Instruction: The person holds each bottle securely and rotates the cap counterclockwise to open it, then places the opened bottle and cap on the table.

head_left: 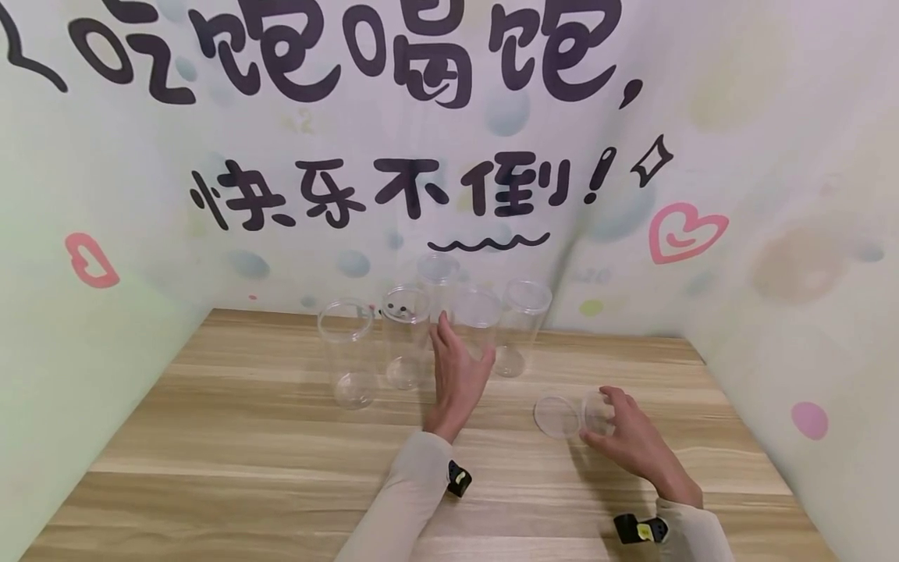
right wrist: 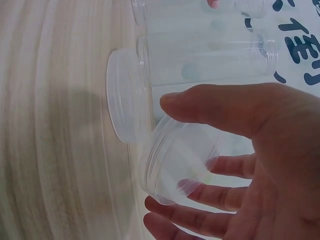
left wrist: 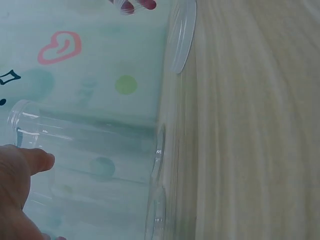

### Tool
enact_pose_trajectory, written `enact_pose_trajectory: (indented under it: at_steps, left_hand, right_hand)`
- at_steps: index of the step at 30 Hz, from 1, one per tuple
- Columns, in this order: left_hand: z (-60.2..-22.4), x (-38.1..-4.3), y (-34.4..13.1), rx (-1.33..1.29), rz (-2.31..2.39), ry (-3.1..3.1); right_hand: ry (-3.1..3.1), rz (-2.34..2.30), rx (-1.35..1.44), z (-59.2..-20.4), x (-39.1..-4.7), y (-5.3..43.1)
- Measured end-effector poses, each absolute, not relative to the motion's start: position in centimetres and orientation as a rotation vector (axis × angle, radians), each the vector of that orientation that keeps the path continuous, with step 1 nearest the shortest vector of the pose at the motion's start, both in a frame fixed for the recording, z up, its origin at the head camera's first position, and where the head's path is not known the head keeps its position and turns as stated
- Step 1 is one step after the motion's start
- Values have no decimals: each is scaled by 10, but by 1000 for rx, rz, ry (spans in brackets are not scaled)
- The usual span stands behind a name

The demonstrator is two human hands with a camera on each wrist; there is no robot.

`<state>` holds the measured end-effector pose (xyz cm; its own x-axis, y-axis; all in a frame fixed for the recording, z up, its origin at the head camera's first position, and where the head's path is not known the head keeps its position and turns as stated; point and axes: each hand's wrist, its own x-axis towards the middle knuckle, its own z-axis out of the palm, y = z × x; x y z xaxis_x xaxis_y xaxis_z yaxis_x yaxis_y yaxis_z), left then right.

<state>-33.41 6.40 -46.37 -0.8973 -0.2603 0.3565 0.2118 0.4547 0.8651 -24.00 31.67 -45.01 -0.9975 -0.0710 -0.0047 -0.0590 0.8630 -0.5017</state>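
Observation:
My left hand (head_left: 460,375) is around a clear plastic jar (head_left: 480,312) topped with a lid, thumb on its right side and fingers on its left; the hand hides its lower part. In the left wrist view the thumb (left wrist: 37,161) lies along the jar's edge. My right hand (head_left: 635,437) holds a round clear lid (right wrist: 177,157) on edge between thumb and fingers, just above the table. Beside it another clear lid (head_left: 557,417) lies flat. To the left stand two jars, the leftmost jar (head_left: 351,351) with an open top and a second jar (head_left: 406,343).
A lidded jar (head_left: 523,328) stands right of the left hand and another jar (head_left: 437,269) behind it. The wooden table (head_left: 232,460) meets a printed wall (head_left: 351,140) at the back, with side walls left and right.

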Motion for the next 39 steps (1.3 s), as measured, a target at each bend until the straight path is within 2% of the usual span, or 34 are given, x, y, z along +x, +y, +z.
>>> enact_pose_trajectory:
  at_steps: [39]
  left_hand:
    - [-443,-292,35,-250,-1558,-2310]
  right_hand:
    - [2998,-863,-43,-457,-245,318]
